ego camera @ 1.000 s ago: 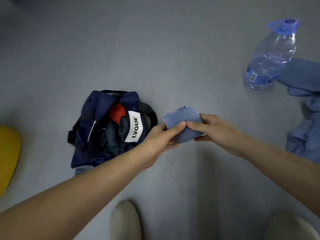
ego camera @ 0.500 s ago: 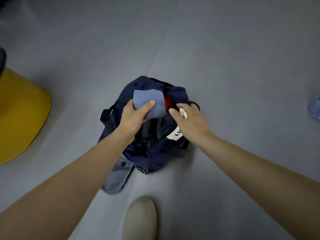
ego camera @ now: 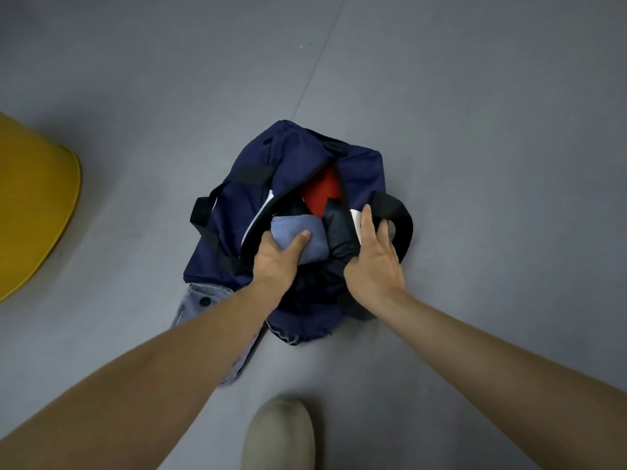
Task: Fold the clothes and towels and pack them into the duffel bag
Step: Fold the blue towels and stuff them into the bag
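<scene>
Where the navy duffel bag [ego camera: 298, 154] gapes open on the grey floor [ego camera: 475, 130], a folded blue towel [ego camera: 305, 247] sits in its mouth, toward the left side of the opening. The left hand [ego camera: 276, 257] grips that towel from the near side, thumb laid across the top and the other fingers curled out of sight beneath it. Just right of the towel a dark padded garment [ego camera: 339, 232] is wedged in, touching it, and behind both a red item [ego camera: 320, 195] shows deeper in the bag.

The right hand [ego camera: 373, 262] lies flat on the bag's right rim with its fingers straight and spread, holding nothing. Its fingertips reach a white label [ego camera: 355, 221] and the black carry strap [ego camera: 400, 215] that loops out on that side. Whether the thumb hooks under the fabric I cannot tell. A 2nd black strap [ego camera: 203, 212] curves off the bag's left flank.

Under the near left corner of the bag, a pale denim garment [ego camera: 196, 303] pokes out onto the floor, partly hidden by the left forearm, with 1 dark button visible. Nearer the person, a beige shoe [ego camera: 278, 432] points toward the bag. Well off to the left, a rounded yellow object [ego camera: 37, 205] rests on the floor, cut by the frame edge. A thin seam [ego camera: 315, 72] in the floor runs away beyond the bag.
</scene>
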`<state>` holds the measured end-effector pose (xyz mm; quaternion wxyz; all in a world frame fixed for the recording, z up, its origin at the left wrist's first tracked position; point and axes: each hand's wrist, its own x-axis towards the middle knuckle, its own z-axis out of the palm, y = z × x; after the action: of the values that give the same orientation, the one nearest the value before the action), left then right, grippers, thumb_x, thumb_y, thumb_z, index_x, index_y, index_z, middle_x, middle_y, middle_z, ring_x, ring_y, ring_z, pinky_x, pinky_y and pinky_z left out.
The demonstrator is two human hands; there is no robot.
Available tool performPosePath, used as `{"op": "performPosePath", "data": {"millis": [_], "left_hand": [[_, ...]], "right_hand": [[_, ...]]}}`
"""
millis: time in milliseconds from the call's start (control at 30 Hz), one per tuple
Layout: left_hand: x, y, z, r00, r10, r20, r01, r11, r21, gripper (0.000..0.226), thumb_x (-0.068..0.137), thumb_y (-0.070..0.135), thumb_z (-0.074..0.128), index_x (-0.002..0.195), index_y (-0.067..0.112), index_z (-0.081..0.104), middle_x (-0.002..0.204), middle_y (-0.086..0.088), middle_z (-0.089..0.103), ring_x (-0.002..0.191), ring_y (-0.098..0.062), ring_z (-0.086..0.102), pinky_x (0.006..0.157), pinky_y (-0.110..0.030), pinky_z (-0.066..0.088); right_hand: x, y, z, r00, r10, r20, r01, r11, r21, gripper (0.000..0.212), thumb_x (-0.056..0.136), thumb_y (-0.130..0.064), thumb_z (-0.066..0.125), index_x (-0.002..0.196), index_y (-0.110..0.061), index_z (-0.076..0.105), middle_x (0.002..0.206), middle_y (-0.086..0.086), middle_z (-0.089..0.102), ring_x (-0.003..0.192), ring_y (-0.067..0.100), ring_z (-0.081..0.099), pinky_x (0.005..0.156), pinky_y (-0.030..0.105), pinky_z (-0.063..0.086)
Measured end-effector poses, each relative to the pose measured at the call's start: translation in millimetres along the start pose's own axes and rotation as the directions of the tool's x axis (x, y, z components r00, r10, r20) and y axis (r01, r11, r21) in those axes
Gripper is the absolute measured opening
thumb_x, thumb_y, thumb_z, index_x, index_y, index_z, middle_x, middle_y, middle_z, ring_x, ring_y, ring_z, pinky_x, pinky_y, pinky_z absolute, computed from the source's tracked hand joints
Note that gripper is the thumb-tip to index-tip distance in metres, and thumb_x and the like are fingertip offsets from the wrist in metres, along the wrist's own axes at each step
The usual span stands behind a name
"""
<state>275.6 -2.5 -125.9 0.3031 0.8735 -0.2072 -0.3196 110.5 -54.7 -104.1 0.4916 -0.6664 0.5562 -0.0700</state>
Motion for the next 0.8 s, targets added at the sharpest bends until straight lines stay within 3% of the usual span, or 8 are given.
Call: {"op": "performPosePath", "data": {"millis": [133, 233, 400, 467, 567, 633, 700, 800], "left_hand": [[-1, 5, -21, 0.962, 0.043, 0.271, -0.073, 0.992, 0.105, 0.048, 0.084, 0.051, 0.075, 0.120, 0.022, 0.062, 0.109, 0.003, 0.070, 0.096, -0.010, 0.066, 0.082, -0.025, 0.054], [-9, -6, -27, 0.858, 0.006, 0.513, -0.152, 0.958, 0.243, 0.046, 0.083, 0.049, 0.077, 0.121, 0.026, 0.066, 0.109, 0.008, 0.073, 0.098, -0.005, 0.068, 0.091, -0.026, 0.054], [-19, 1, -7, 0.800, 0.070, 0.596, -0.337, 0.874, 0.349, 0.045, 0.081, 0.058, 0.074, 0.115, 0.028, 0.065, 0.103, 0.009, 0.073, 0.094, -0.008, 0.068, 0.089, -0.035, 0.056], [-24, 4, 0, 0.792, 0.079, 0.606, -0.336, 0.885, 0.323, 0.048, 0.080, 0.059, 0.074, 0.113, 0.025, 0.065, 0.103, 0.007, 0.073, 0.094, -0.010, 0.068, 0.090, -0.039, 0.056], [-30, 0, 7, 0.781, 0.055, 0.622, -0.315, 0.895, 0.317, 0.058, 0.074, 0.067, 0.070, 0.114, 0.025, 0.066, 0.106, 0.006, 0.073, 0.098, -0.011, 0.068, 0.094, -0.042, 0.055], [-32, 4, 9, 0.755, 0.020, 0.656, -0.340, 0.867, 0.364, 0.049, 0.082, 0.061, 0.071, 0.114, 0.025, 0.065, 0.106, 0.006, 0.073, 0.098, -0.011, 0.068, 0.094, -0.039, 0.055], [-35, 7, 10, 0.735, -0.022, 0.678, -0.302, 0.884, 0.356, 0.042, 0.085, 0.055, 0.071, 0.113, 0.024, 0.067, 0.106, 0.005, 0.073, 0.098, -0.011, 0.068, 0.094, -0.035, 0.055], [-45, 0, 11, 0.730, -0.058, 0.680, -0.075, 0.983, 0.165, 0.040, 0.086, 0.046, 0.074, 0.120, 0.025, 0.068, 0.111, 0.007, 0.074, 0.105, -0.008, 0.068, 0.101, -0.031, 0.052]], "right_hand": [[1, 16, -8, 0.998, -0.049, 0.028, 0.046, 0.996, 0.080, 0.096, 0.086, -0.004, 0.043, 0.154, -0.049, -0.008, 0.168, 0.000, -0.008, 0.147, 0.035, 0.028, 0.112, 0.050, 0.039], [-5, 22, -14, 0.996, -0.076, 0.048, 0.073, 0.995, 0.072, 0.095, 0.089, -0.004, 0.046, 0.155, -0.046, -0.008, 0.168, -0.001, -0.010, 0.151, 0.028, 0.022, 0.110, 0.046, 0.042], [-20, 22, -16, 0.989, -0.104, 0.105, 0.092, 0.989, 0.112, 0.098, 0.090, -0.008, 0.054, 0.155, -0.046, -0.008, 0.167, -0.006, -0.015, 0.152, 0.021, 0.019, 0.104, 0.035, 0.045], [-24, 25, -20, 0.992, -0.069, 0.103, 0.057, 0.992, 0.112, 0.096, 0.091, -0.012, 0.056, 0.155, -0.047, -0.006, 0.167, -0.007, -0.015, 0.140, 0.020, 0.039, 0.093, 0.027, 0.043], [-38, 33, -21, 0.992, 0.062, 0.105, -0.060, 0.998, -0.022, 0.091, 0.093, -0.026, 0.055, 0.154, -0.050, -0.008, 0.165, 0.002, 0.015, 0.115, 0.026, 0.058, 0.090, 0.033, 0.047], [-47, 36, -20, 0.976, 0.134, 0.173, -0.118, 0.988, -0.097, 0.087, 0.096, -0.031, 0.049, 0.154, -0.049, -0.013, 0.124, 0.005, 0.061, 0.093, 0.023, 0.063, 0.088, 0.036, 0.051], [-51, 38, -21, 0.963, 0.155, 0.219, -0.140, 0.986, -0.086, 0.084, 0.098, -0.028, 0.045, 0.153, -0.051, -0.014, 0.091, -0.001, 0.061, 0.078, 0.019, 0.060, 0.078, 0.035, 0.052], [-48, 36, -27, 0.963, 0.135, 0.235, -0.128, 0.991, -0.043, 0.081, 0.098, -0.022, 0.042, 0.153, -0.052, -0.011, 0.085, -0.004, 0.057, 0.073, 0.020, 0.060, 0.070, 0.034, 0.050]]}}
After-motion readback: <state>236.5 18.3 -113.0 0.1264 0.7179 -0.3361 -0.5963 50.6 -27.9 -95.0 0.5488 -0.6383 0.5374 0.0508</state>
